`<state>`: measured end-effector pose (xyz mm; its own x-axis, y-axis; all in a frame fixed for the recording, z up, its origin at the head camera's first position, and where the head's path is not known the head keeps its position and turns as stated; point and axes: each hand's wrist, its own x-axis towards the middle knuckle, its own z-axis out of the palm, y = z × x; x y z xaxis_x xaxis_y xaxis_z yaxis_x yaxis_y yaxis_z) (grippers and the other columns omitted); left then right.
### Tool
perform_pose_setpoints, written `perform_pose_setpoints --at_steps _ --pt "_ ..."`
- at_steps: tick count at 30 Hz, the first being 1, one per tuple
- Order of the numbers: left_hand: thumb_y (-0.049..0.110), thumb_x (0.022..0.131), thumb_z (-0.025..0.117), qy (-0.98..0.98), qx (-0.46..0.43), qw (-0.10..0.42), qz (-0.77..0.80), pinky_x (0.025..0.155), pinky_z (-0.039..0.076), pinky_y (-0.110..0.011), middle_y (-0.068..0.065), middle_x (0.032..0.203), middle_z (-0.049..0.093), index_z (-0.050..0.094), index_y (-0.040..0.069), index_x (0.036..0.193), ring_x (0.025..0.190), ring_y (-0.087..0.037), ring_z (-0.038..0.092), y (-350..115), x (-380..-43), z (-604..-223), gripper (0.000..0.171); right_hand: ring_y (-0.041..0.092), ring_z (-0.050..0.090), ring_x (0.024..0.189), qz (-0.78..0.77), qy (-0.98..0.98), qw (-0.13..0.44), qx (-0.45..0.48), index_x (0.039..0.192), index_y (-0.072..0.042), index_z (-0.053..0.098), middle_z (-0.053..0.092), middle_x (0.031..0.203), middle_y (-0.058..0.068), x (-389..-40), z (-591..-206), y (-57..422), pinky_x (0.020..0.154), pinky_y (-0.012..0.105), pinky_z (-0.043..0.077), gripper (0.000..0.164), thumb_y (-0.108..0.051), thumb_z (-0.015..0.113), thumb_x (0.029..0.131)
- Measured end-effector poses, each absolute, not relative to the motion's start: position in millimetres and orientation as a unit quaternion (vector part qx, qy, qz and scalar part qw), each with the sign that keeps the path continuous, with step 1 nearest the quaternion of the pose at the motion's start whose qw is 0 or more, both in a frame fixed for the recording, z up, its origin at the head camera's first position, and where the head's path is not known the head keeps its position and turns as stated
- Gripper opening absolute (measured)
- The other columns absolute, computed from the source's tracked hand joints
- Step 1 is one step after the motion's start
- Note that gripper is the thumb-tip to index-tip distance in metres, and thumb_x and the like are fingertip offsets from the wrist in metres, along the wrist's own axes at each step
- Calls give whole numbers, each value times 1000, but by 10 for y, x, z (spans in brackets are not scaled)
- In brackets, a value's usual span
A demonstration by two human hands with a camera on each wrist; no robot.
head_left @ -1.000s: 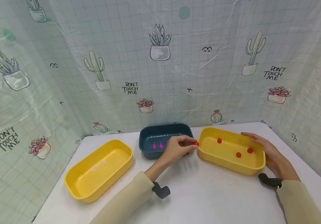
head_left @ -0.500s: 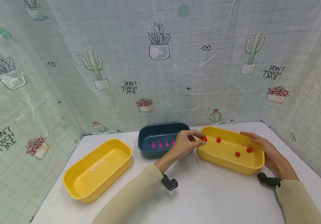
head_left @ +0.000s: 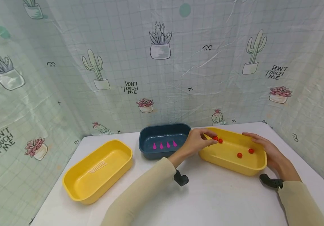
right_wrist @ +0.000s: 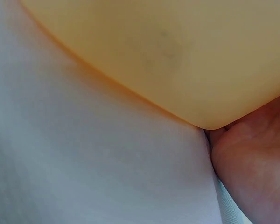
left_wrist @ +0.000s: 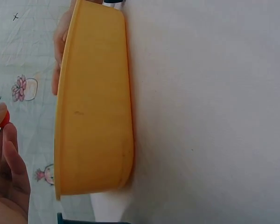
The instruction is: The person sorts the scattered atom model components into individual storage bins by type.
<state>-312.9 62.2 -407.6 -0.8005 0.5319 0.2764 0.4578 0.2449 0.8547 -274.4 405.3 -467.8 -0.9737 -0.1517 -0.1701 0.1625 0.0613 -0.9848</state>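
Observation:
My left hand [head_left: 197,141] pinches a small red ball [head_left: 215,138] between thumb and fingertips, over the left part of the right-hand yellow tray [head_left: 229,165]. In the left wrist view that red ball [left_wrist: 5,119] shows above the tray's rim level. Inside the tray lie a second red ball [head_left: 220,141] near the back wall and two more, a red ball [head_left: 239,155] and a red ball [head_left: 251,151], toward the right. Against the tray's right end rests my right hand [head_left: 273,153], fingers stretched along the outside of the rim. Close up, its palm [right_wrist: 252,158] lies at the tray's corner.
A dark blue tray [head_left: 147,153] at the back middle has several pink pear-shaped pieces [head_left: 161,145] in a row. On the left, another yellow tray [head_left: 113,168] contains several pale thin sticks [head_left: 97,167]. A patterned curtain [head_left: 173,81] encloses the white table [head_left: 207,197] at back and sides.
My left hand has moved right with the red ball, from the tray's left edge to over its inside, uncovering more pink pieces. The right hand stays in place.

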Motion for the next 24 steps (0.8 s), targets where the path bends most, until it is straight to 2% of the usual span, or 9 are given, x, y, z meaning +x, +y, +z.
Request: perform_pose_setpoints --at_steps 4,9,14,19,24 --pt "21 92 79 786 311 55 532 60 50 -16 9 99 74 80 15 110 70 -16 63 712 -3163 -4085 19 -6 56 118 -681 724 114 3 162 -33 34 36 151 -18 -2746 -4686 4063 95 18 56 51 -40 39 111" --pt "21 92 80 790 316 79 519 62 54 -17 9 92 74 79 14 110 82 -33 71 813 -3206 -4112 20 -4 53 121 -674 729 115 7 163 -33 32 26 164 -4 -2750 -4684 4051 95 16 55 53 -42 38 111" --pt "23 91 80 804 325 82 492 63 56 -18 11 90 72 79 15 109 79 -24 71 919 -3248 -4121 19 -3 52 122 -667 736 116 15 163 -35 30 12 173 2 -2753 -4666 4034 97 16 54 55 -45 40 110" --pt "24 91 81 813 329 88 472 64 56 -17 12 90 71 79 15 109 73 -12 67 1013 -3276 -4113 20 -4 56 119 -665 737 114 18 163 -36 30 13 172 2 -2762 -4664 4045 97 18 55 55 -44 40 110" --pt "22 89 82 819 324 100 464 61 54 -17 9 88 72 80 14 108 75 -18 70 1098 -3299 -4143 20 -2 54 122 -665 737 115 19 163 -37 30 16 171 1 -2766 -4684 4057 98 19 55 54 -44 39 110"
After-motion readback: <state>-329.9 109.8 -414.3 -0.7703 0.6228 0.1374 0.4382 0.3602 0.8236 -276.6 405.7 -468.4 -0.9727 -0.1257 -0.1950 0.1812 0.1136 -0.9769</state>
